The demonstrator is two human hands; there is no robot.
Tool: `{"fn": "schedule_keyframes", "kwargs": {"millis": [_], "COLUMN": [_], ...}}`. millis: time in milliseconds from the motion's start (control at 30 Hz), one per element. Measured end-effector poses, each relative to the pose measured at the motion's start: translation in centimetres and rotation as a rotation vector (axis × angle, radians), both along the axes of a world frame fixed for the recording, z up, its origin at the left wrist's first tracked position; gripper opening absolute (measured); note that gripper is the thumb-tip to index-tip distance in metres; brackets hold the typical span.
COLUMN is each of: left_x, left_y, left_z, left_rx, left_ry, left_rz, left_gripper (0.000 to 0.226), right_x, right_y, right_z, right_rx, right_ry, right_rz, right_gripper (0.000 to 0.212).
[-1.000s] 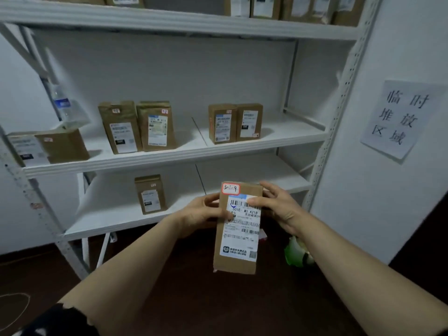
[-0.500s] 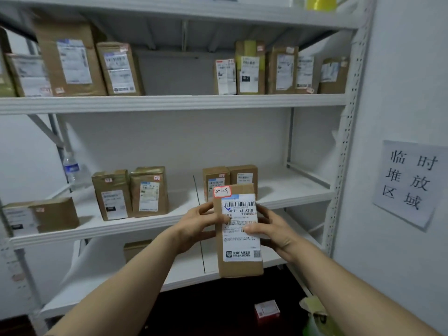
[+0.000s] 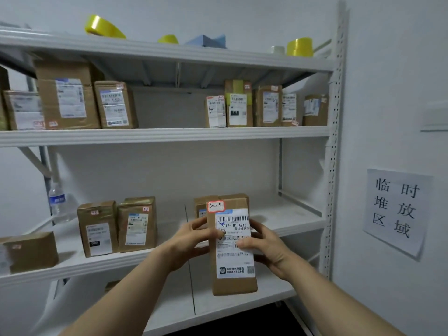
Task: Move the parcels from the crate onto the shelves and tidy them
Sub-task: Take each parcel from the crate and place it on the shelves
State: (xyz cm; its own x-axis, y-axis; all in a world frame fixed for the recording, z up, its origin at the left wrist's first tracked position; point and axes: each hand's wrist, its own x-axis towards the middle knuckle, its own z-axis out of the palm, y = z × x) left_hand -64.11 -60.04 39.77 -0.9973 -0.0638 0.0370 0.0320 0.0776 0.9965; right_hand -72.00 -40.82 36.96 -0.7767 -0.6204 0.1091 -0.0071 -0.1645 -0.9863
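here, left hand (image 3: 191,241) and right hand (image 3: 269,248) clasp the upright parcel (image 3: 232,248).

- The parcel (image 3: 232,248) is raised from in front of the lowest shelf (image 3: 242,309) to in front of the middle shelf (image 3: 286,229), where the two small boxes standing there are now largely covered by it.
- The left hand (image 3: 191,241) and right hand (image 3: 266,248) are lifted along with it, each on its own side of the parcel.
- The view is tilted upward: the dark floor and the green object by the wall are lost from sight.
- The upper shelf (image 3: 169,135) of parcels and the top shelf (image 3: 169,50) with yellow tape rolls (image 3: 104,26) are brought into view.
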Motion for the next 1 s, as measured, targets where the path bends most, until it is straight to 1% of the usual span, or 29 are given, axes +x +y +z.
{"fn": "schedule_keyframes", "kwargs": {"millis": [67, 167, 200, 300, 400, 467, 533, 600, 700, 800, 833, 900, 1000], "left_x": [-0.5, -1.2, -1.4, -2.4, -3.4, -4.2, -5.3, -6.6, -8.8, -11.3, -12.2, -13.8, -16.2], "left_y": [-0.1, 0.0, 0.1, 0.6, 1.1, 1.9, 2.9, 3.8, 5.2, 6.4, 6.8, 7.7, 9.0], "left_z": [0.4, 1.1, 1.4, 2.4, 3.4, 4.0, 4.6, 5.3, 6.3, 6.7, 6.8, 7.2, 7.9], "left_rx": [-0.003, 0.023, 0.026, 0.022, -0.046, -0.075, -0.066, -0.048, -0.017, 0.006, 0.014, -0.001, -0.074], "left_ry": [0.011, 0.044, 0.055, 0.088, 0.091, 0.081, 0.087, 0.101, 0.119, 0.124, 0.126, 0.136, 0.123], "left_rz": [0.000, 0.002, 0.001, -0.002, -0.038, -0.069, -0.079, -0.082, -0.081, -0.071, -0.076, -0.090, -0.130], "left_gripper": [0.043, 0.060, 0.062, 0.057, 0.067, 0.066, 0.069, 0.077, 0.086, 0.106, 0.108, 0.104, 0.101], "right_x": [-0.3, -0.6, -0.7, -1.3, -2.3, -3.0, -3.7, -4.5, -6.5, -9.0, -9.8, -10.9, -12.9], "right_y": [0.0, 0.0, 0.0, 0.1, 0.4, 1.0, 2.0, 3.2, 5.2, 7.1, 7.6, 8.4, 9.3], "right_z": [0.7, 1.5, 1.7, 2.3, 3.1, 3.8, 4.5, 5.1, 5.2, 4.9, 4.9, 5.1, 5.5], "right_rx": [-0.002, -0.028, -0.041, -0.080, -0.125, -0.149, -0.168, -0.168, -0.143, -0.138, -0.146, -0.173, -0.213], "right_ry": [0.019, 0.037, 0.041, 0.055, 0.055, 0.057, 0.068, 0.085, 0.080, 0.065, 0.066, 0.077, 0.085], "right_rz": [0.005, -0.023, -0.035, -0.072, -0.118, -0.137, -0.150, -0.150, -0.172, -0.147, -0.144, -0.166, -0.201], "right_gripper": [0.066, 0.064, 0.066, 0.076, 0.083, 0.082, 0.074, 0.070, 0.085, 0.089, 0.088, 0.086, 0.084]}}
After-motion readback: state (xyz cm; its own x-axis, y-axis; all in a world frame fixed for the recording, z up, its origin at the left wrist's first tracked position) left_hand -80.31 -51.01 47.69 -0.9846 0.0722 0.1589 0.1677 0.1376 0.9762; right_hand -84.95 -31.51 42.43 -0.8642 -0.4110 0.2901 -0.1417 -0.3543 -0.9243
